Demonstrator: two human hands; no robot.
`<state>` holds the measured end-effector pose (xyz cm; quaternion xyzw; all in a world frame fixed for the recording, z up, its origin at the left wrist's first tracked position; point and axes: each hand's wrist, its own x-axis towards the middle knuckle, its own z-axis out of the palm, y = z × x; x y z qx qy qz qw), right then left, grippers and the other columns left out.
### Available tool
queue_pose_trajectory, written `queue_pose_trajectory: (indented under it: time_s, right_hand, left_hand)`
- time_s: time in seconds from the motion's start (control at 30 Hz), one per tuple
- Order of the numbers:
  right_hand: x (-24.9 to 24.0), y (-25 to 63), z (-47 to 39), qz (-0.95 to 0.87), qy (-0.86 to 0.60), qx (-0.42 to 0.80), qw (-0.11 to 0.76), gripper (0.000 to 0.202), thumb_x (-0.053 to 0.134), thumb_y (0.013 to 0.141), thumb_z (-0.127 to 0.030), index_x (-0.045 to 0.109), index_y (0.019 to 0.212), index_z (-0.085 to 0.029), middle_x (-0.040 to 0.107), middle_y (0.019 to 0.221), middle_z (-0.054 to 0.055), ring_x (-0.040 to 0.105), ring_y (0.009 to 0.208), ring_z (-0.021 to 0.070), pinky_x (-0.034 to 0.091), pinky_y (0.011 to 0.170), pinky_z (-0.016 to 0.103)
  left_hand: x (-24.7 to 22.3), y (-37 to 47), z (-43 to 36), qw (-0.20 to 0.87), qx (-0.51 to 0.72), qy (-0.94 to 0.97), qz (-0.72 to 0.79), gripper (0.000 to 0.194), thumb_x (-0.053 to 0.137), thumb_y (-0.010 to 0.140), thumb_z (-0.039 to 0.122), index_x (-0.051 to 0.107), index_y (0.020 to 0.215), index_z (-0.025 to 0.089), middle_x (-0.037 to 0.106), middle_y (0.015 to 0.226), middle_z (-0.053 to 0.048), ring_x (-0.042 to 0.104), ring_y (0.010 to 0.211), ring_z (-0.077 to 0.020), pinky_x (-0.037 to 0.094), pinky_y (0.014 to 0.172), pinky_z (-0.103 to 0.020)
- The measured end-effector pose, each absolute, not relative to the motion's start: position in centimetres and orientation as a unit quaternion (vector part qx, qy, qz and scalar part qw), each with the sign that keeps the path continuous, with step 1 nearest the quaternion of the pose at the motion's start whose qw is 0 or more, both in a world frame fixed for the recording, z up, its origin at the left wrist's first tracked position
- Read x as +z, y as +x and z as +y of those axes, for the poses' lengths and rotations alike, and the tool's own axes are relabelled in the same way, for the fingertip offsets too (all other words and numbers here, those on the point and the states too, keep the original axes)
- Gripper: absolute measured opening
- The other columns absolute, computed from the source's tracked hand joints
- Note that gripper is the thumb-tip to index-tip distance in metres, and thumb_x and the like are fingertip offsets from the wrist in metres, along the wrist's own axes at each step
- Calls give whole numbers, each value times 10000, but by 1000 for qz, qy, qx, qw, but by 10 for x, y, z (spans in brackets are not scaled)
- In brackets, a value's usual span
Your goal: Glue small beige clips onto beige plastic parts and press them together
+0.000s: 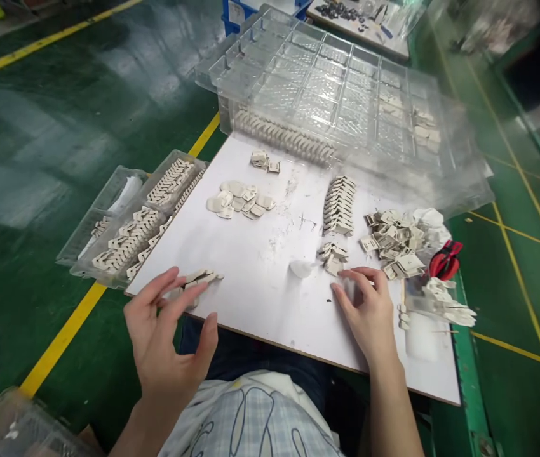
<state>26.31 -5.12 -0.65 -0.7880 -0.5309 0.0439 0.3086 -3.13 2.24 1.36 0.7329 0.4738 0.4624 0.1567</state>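
Note:
My left hand (168, 343) hovers over the front left edge of the white board (270, 311), thumb and fingers spread, nothing held. Behind its fingertips lies a small group of beige plastic parts (201, 278), partly hidden by the fingers. My right hand (369, 308) is low over the board, with thumb and forefinger apart and nothing visible between them. Its fingertips are close to a short cluster of beige parts (333, 257); whether they touch it I cannot tell. A small translucent white piece (301, 268) is left of that cluster. Beyond stands a neat row of overlapping beige parts (339, 206).
Loose beige parts (394, 238) are heaped at right, near red-handled pliers (445, 260). Rounded beige pieces (239, 200) lie at back left. Stacked clear compartment trays (298, 70) cover the far side. Filled clear trays (129, 244) stand beyond the board's left edge.

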Motion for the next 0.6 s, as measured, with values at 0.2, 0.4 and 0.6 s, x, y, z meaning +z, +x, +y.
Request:
queue_pose_trajectory:
  time_s: [0.2, 0.4, 0.6]
  right_hand:
    - [-7, 257, -55, -458, -812, 53, 359, 257, 556, 964, -434, 594, 842, -212, 661, 981, 70, 598, 818, 191, 461, 726, 335]
    - [-11, 259, -40, -416, -831, 112, 351, 274, 670, 879, -467, 618, 918, -201, 596, 898, 35, 532, 750, 181, 445, 744, 345]
    - [7, 250, -72, -381, -732, 266, 498, 185, 723, 881, -334, 576, 881, -222, 683, 943, 36, 630, 862, 169, 493, 784, 298]
  left_hand:
    - [21, -10, 10, 172, 504, 759, 374, 354, 644, 797, -35, 697, 1068, 187, 536, 1258, -99, 698, 885, -161, 605, 763, -306]
    - [28, 4, 3, 217, 480, 776, 346, 364, 582, 814, -87, 690, 1034, 183, 570, 1221, -80, 684, 840, -115, 594, 792, -247]
    - [22, 9, -3, 486, 379, 720, 319, 274, 521, 945, 46, 691, 1065, 224, 710, 968, -50, 692, 870, -148, 552, 757, -224]
